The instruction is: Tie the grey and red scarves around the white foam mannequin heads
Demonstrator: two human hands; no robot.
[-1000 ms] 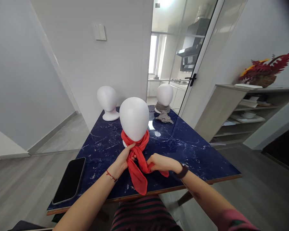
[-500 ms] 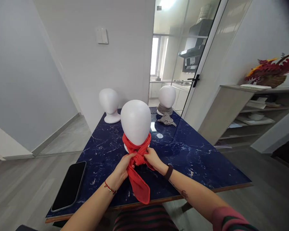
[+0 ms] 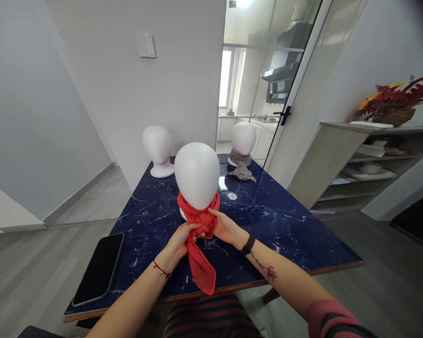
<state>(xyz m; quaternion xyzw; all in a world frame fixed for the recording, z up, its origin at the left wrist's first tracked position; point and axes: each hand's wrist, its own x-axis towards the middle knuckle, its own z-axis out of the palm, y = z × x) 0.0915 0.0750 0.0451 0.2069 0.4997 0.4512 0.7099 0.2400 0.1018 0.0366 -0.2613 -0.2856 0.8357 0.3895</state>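
Note:
A white mannequin head (image 3: pixel 197 174) stands upright near the middle of the table. Around its neck goes a red scarf (image 3: pixel 201 270), knotted at the front, with one long tail hanging toward the table's near edge. My left hand (image 3: pixel 181 238) is closed on the scarf just left of the knot, its thumb on top and fingertips showing underneath. On the knot's other side, my right hand (image 3: pixel 227 227) grips the scarf's edge, its thumb near the neck; the fingertips are partly hidden behind the cloth.
A black phone (image 3: pixel 99 268) lies at the table's left edge. Behind stand a bare white head (image 3: pixel 157 144) and another white head (image 3: pixel 243 137) wearing a grey scarf (image 3: pixel 242 172). The dark blue table (image 3: pixel 278 225) has a marbled top. Shelves (image 3: pixel 341 159) stand right.
My right hand has turned, showing more of the inner wrist and forearm tattoo. The short scarf end by it is now tucked close to the knot. The camera view has shifted slightly.

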